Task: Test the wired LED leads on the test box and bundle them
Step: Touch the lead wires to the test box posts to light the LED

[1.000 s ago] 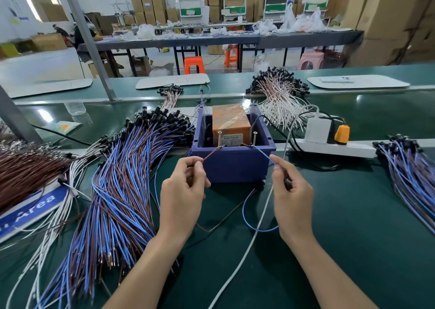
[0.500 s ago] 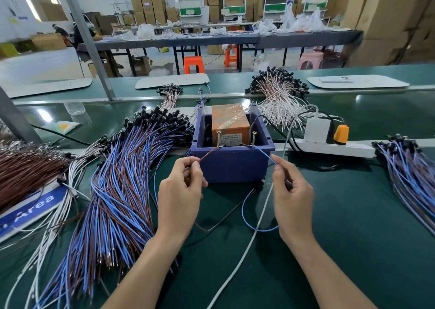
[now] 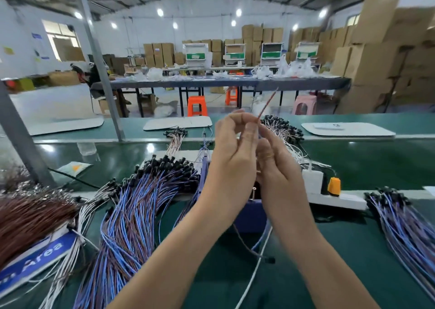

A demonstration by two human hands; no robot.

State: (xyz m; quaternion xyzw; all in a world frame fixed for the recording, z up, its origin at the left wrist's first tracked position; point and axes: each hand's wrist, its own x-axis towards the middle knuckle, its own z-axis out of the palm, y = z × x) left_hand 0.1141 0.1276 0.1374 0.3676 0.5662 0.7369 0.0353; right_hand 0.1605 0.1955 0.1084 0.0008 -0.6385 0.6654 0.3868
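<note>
**As the hands meet, a lead is pinched**

Left hand (image 3: 233, 158) and right hand (image 3: 280, 177) both pinch the lead (image 3: 268, 104). Its brown tip pokes above the fingers and its LED end lies below the wrists. The box (image 3: 248, 215) sits behind the hands.

Bare green mat (image 3: 341, 268) is being left open between the test box (image 3: 249, 217) and the right lead pile (image 3: 404, 228); leftward passage is being blocked by 1 sprawling lead heap (image 3: 131, 214).

Bright ceiling lamps, glare on green belt (image 3: 131, 153), blurred, warped edges
</note>
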